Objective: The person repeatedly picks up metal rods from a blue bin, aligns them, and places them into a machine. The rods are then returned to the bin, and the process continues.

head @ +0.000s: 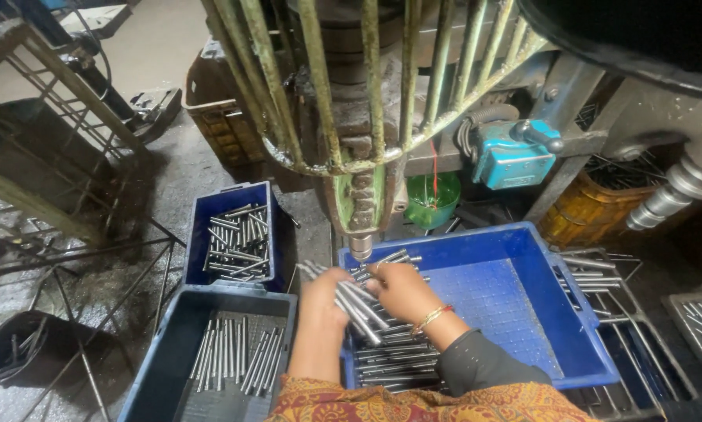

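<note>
My left hand [323, 301] grips a bundle of thin metal rods [349, 301] that fan out to the upper left and lower right, held over the left end of a large blue tray [515, 305]. My right hand [404, 291], with a bangle at the wrist, rests on the same bundle and on the pile of rods [398, 355] lying in the tray. Just above both hands hangs the tip of a machine press [359, 246], behind a green metal guard cage [366, 86].
A small blue bin of rods [237, 238] stands at the left, with a grey-blue bin of rods [230, 355] in front of it. More rods lie on a wire rack [601, 273] at the right. A green cup [433, 199], a blue box [511, 156] and a yellow basket [589, 211] sit behind.
</note>
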